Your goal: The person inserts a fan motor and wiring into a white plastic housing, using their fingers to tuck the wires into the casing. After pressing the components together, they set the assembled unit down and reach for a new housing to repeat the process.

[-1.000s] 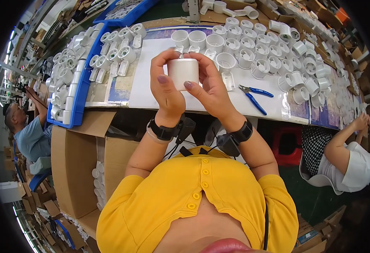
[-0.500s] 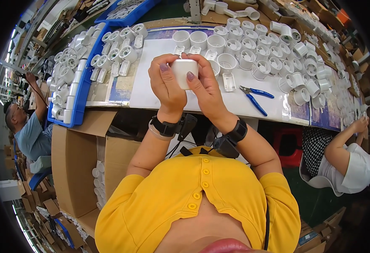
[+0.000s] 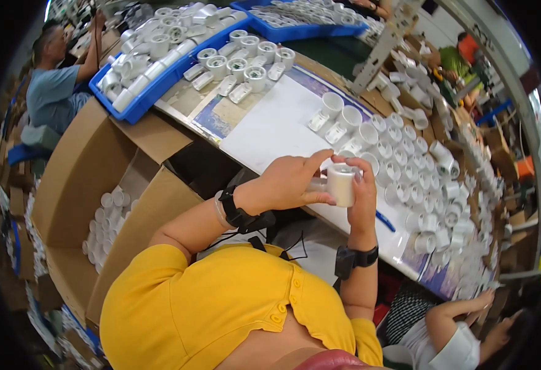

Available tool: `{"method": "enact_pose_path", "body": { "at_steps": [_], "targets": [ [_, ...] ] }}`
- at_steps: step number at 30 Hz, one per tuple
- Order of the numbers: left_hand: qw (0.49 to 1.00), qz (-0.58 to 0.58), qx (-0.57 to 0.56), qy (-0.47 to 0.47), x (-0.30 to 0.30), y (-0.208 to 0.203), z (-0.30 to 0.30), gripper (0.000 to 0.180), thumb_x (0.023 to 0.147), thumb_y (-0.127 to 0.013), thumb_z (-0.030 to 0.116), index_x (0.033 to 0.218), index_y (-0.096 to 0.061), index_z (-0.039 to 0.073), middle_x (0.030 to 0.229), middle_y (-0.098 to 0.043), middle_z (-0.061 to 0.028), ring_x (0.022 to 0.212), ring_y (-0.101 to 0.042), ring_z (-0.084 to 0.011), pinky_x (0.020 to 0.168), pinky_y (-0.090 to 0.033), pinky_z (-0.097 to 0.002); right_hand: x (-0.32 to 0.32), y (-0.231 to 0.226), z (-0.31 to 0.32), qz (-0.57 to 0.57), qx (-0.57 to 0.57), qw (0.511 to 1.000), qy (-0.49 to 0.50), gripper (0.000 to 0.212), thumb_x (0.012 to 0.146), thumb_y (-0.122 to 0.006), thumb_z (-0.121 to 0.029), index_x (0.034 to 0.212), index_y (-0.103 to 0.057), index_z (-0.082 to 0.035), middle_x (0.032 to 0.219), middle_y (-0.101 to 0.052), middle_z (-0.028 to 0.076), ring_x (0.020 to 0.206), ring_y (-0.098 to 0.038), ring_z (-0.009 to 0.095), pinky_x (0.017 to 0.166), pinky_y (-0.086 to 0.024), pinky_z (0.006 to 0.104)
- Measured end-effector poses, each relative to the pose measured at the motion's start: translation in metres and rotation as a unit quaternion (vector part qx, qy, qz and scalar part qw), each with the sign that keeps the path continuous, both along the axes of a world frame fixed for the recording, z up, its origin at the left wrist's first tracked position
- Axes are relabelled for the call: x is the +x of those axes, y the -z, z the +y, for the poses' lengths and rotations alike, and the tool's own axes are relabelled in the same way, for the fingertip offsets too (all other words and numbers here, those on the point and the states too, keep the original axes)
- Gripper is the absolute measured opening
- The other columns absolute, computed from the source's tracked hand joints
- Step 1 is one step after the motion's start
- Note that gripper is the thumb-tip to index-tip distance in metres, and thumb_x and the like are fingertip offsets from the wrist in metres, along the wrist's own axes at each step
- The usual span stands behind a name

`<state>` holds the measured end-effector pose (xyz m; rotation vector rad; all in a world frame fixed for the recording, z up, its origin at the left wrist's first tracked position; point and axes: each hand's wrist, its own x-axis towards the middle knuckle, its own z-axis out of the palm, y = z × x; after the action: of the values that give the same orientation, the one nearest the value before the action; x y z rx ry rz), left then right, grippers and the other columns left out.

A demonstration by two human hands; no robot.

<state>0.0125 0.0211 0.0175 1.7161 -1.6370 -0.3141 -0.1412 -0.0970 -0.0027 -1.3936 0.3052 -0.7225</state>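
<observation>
A white cylindrical plastic housing [image 3: 340,185] is held between my two hands above the table's front edge, its round end with a dark spot facing up. My right hand [image 3: 364,192] wraps its far right side, fingertips curled over the rim. From the left, my left hand [image 3: 286,182] pinches it, thumb low on the wall and index finger near the top; a pale piece sticks out between them. Blue-handled cutting pliers [image 3: 385,221] lie right of my right hand, mostly hidden by it. Behind my hands stand white cups with small rectangular white parts [image 3: 336,132] beside them.
A blue bin [image 3: 136,102] of white fittings stands at the left, near finished-looking housings [image 3: 236,69] in rows. An open cardboard box [image 3: 61,203] holds white cylinders. Many white cups [image 3: 400,154] crowd the right. Co-workers sit left [image 3: 54,92] and right [image 3: 443,333].
My view has swung toward the left. The housing has turned so its round side shows instead of a squarish face, and my left hand has shifted to its left side.
</observation>
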Motion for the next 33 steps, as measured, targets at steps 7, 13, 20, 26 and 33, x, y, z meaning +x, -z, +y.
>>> {"method": "enact_pose_path", "body": {
  "at_steps": [7, 13, 20, 26, 33],
  "targets": [
    [0.996, 0.068, 0.061, -0.004, 0.007, 0.008, 0.022, 0.08, 0.077, -0.074, 0.045, 0.138, -0.036, 0.009, 0.102, -0.063, -0.0175, 0.09, -0.064, -0.0344, 0.075, -0.049, -0.0377, 0.015, -0.018, 0.031, 0.109, -0.213, 0.971, 0.031, 0.028, 0.092, -0.051, -0.013, 0.118, -0.049, -0.002, 0.117, -0.059, 0.014, 0.102, -0.057, 0.018, 0.091, -0.045, 0.0307],
    [0.976, 0.192, 0.085, 0.059, 0.022, 0.02, 0.036, 0.069, 0.085, -0.066, 0.045, 0.134, -0.037, 0.006, 0.104, -0.063, -0.0221, 0.096, -0.063, -0.0364, 0.079, -0.049, -0.0389, 0.02, -0.005, 0.031, 0.097, -0.18, 0.979, -0.018, 0.041, 0.095, -0.052, -0.027, 0.126, -0.044, 0.0, 0.121, -0.055, 0.016, 0.106, -0.056, 0.021, 0.094, -0.043, 0.033],
    [0.983, 0.122, 0.041, -0.128, 0.105, 0.047, 0.063, 0.048, 0.09, -0.061, 0.034, 0.126, -0.05, 0.003, 0.111, -0.063, -0.0166, 0.1, -0.061, -0.0275, 0.088, -0.048, -0.0352, 0.016, -0.005, 0.032, 0.067, -0.263, 0.962, 0.025, 0.057, 0.099, -0.044, -0.039, 0.138, -0.033, 0.001, 0.131, -0.047, 0.017, 0.116, -0.051, 0.026, 0.101, -0.037, 0.0374],
    [0.917, 0.135, 0.005, -0.375, 0.238, 0.067, 0.112, 0.046, 0.088, -0.059, 0.039, 0.111, -0.061, -0.001, 0.102, -0.066, -0.0205, 0.097, -0.064, -0.0334, 0.085, -0.048, -0.0391, -0.022, 0.004, 0.024, 0.095, -0.211, 0.972, 0.046, 0.061, 0.101, -0.035, -0.046, 0.138, -0.032, 0.001, 0.127, -0.051, 0.018, 0.111, -0.053, 0.025, 0.101, -0.037, 0.0384],
    [0.895, -0.049, 0.089, -0.434, 0.297, 0.092, 0.117, 0.046, 0.085, -0.06, 0.037, 0.11, -0.061, -0.002, 0.104, -0.065, -0.0235, 0.099, -0.061, -0.039, 0.086, -0.048, -0.0446, -0.04, 0.009, 0.029, 0.14, -0.209, 0.967, 0.041, 0.057, 0.102, -0.033, -0.043, 0.134, -0.036, 0.003, 0.111, -0.061, 0.017, 0.105, -0.057, 0.023, 0.097, -0.04, 0.0368]
  ]
}}
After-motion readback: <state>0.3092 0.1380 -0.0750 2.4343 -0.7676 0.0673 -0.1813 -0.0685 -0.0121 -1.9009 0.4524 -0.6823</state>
